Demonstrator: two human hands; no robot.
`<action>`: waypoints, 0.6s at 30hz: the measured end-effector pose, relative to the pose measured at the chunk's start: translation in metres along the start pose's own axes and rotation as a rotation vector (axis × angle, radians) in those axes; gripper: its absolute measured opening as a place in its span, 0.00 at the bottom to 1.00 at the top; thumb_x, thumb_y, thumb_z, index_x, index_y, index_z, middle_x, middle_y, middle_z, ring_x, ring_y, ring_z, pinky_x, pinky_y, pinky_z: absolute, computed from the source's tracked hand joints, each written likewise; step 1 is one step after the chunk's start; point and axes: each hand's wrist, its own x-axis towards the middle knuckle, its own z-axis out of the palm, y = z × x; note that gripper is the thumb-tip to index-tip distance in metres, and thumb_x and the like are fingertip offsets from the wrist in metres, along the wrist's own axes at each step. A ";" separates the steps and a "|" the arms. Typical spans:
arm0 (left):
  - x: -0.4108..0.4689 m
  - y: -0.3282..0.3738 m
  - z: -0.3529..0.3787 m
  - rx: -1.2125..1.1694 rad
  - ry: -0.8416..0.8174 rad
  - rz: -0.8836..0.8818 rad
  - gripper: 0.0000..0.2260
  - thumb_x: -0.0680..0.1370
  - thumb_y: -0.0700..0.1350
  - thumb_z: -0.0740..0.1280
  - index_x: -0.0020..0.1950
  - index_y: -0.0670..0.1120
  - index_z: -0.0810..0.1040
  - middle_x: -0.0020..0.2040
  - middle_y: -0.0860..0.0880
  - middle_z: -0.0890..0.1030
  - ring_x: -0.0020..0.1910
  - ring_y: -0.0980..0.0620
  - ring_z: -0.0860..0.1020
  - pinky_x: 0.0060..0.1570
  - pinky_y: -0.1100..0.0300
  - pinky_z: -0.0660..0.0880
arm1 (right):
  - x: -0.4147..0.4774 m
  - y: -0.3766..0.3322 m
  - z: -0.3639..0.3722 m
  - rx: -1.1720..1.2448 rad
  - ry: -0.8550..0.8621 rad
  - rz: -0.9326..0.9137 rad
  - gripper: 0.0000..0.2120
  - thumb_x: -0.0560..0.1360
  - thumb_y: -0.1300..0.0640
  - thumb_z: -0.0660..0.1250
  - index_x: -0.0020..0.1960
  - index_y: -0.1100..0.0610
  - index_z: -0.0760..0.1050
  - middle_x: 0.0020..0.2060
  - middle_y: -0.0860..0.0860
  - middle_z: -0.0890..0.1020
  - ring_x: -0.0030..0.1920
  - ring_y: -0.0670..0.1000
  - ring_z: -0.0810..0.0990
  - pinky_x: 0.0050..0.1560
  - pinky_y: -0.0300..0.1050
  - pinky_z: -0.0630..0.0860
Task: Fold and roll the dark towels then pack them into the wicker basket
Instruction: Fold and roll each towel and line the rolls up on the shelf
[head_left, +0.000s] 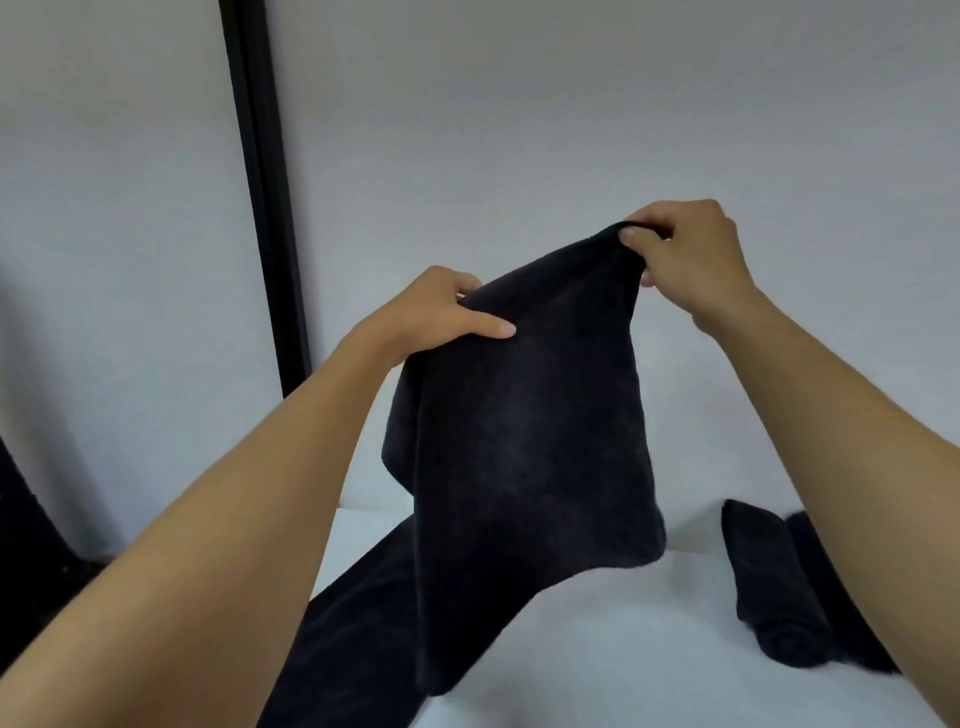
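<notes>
A dark towel (524, 441) hangs in the air over the white table (623, 649), held up by both hands. My left hand (441, 312) grips its upper left edge, thumb lying on the front of the cloth. Higher and to the right, my right hand (691, 249) pinches the top corner. The towel's lower end trails down onto the table toward the near left. Two rolled dark towels (779, 587) lie side by side on the table at the right, partly behind my right forearm. No wicker basket is in view.
A white wall (519, 130) rises just behind the table. A black vertical post (265, 208) stands at the left, and a dark curved object (26, 519) shows at the far left edge beside the table.
</notes>
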 end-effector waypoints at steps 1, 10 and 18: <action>0.001 0.000 0.000 0.023 -0.029 -0.013 0.11 0.69 0.50 0.77 0.48 0.47 0.83 0.45 0.50 0.85 0.44 0.52 0.84 0.45 0.57 0.81 | 0.002 0.003 -0.005 -0.006 0.010 0.005 0.08 0.79 0.58 0.64 0.51 0.55 0.82 0.39 0.48 0.81 0.29 0.45 0.77 0.34 0.30 0.74; 0.010 -0.015 0.000 0.067 -0.035 -0.073 0.11 0.70 0.48 0.77 0.45 0.45 0.80 0.46 0.45 0.85 0.45 0.47 0.83 0.49 0.53 0.80 | 0.012 0.043 -0.044 -0.049 0.104 0.121 0.08 0.79 0.59 0.64 0.51 0.56 0.81 0.35 0.48 0.81 0.30 0.46 0.80 0.33 0.36 0.70; 0.012 -0.037 0.010 0.254 0.033 0.006 0.06 0.73 0.42 0.74 0.48 0.53 0.83 0.40 0.49 0.79 0.37 0.53 0.77 0.37 0.65 0.71 | 0.012 0.062 -0.053 -0.146 0.086 0.094 0.08 0.78 0.57 0.63 0.50 0.54 0.81 0.38 0.51 0.82 0.33 0.53 0.81 0.46 0.46 0.77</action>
